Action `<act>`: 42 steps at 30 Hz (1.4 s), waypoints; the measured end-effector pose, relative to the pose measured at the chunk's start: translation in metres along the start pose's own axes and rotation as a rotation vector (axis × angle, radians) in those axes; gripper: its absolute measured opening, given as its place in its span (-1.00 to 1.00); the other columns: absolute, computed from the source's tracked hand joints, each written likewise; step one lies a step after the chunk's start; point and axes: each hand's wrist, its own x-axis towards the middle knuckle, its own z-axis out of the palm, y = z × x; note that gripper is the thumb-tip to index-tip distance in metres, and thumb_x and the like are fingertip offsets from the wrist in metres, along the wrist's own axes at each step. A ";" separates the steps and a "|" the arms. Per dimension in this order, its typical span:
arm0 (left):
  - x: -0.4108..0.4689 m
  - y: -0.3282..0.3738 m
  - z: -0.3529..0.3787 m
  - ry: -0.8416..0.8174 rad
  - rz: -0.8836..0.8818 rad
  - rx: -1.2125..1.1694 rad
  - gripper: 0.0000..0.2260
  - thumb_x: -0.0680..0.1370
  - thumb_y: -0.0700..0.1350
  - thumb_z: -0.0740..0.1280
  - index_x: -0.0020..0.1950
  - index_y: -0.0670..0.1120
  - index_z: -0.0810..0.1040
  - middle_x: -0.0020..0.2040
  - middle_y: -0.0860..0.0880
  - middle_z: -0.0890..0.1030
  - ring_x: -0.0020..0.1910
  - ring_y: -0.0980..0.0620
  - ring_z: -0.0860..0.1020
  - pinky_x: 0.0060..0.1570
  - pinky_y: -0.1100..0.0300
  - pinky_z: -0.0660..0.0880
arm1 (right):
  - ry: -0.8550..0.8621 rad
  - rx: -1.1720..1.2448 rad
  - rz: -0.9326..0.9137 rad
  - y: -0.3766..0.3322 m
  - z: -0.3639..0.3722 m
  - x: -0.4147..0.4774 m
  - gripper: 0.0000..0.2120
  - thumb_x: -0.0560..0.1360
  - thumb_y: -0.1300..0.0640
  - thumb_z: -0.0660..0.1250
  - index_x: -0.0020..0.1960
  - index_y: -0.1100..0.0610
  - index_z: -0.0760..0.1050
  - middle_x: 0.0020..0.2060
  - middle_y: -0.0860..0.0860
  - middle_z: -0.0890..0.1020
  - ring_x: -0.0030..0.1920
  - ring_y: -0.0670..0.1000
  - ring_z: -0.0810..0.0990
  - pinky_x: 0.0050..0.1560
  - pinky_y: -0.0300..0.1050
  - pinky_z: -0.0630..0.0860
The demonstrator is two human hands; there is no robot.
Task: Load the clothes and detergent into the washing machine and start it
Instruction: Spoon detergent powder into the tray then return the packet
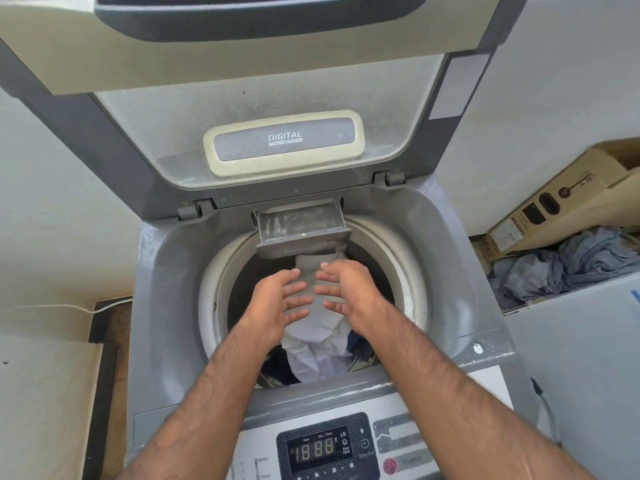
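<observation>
A grey top-loading washing machine (156, 271) stands in front of me with its lid (242, 133) raised. Inside the drum (408, 271) lies a white garment (318, 348) over darker clothes. The detergent drawer (301, 233) is pulled out over the drum's far rim, with pale powder traces in it. My left hand (277, 299) and my right hand (346, 292) hover side by side over the white garment, fingers spread, holding nothing. The control panel (322, 445) near me shows 18:88 on its display.
A cardboard box (561, 209) leans at the right above a pile of grey-blue clothes (561, 268). White walls flank the machine. A white cable (69, 308) runs along the floor at the left beside a dark frame.
</observation>
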 end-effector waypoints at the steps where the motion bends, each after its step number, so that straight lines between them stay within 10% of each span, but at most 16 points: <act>1: -0.002 0.000 0.002 0.001 0.011 0.059 -0.72 0.67 -0.08 0.29 0.36 -0.10 0.50 0.22 -0.14 0.63 0.13 -0.17 0.66 0.00 -0.02 0.59 | 0.009 -0.033 -0.015 -0.001 -0.002 -0.004 -0.69 0.60 0.07 0.34 0.33 0.08 0.53 0.10 0.00 0.71 0.08 0.05 0.72 -0.12 -0.08 0.59; 25: -0.074 0.042 0.141 -0.284 0.452 0.804 -0.84 0.58 -0.16 0.29 0.15 -0.04 0.52 0.07 -0.11 0.65 -0.01 -0.03 0.63 -0.16 0.09 0.50 | 0.319 -0.481 -0.393 -0.065 -0.110 -0.105 -0.57 0.53 0.17 0.30 0.39 -0.02 0.44 0.14 -0.05 0.61 0.18 0.00 0.59 0.26 0.01 0.53; 42: -0.167 -0.050 0.388 -0.744 0.681 1.124 -0.83 0.58 -0.27 0.29 0.14 -0.08 0.50 -0.06 -0.06 0.59 -0.12 0.00 0.53 -0.12 0.07 0.48 | 0.678 -0.493 -0.445 -0.032 -0.366 -0.221 -0.62 0.57 0.16 0.36 0.37 -0.04 0.46 0.27 -0.03 0.53 0.17 -0.02 0.57 0.12 0.00 0.62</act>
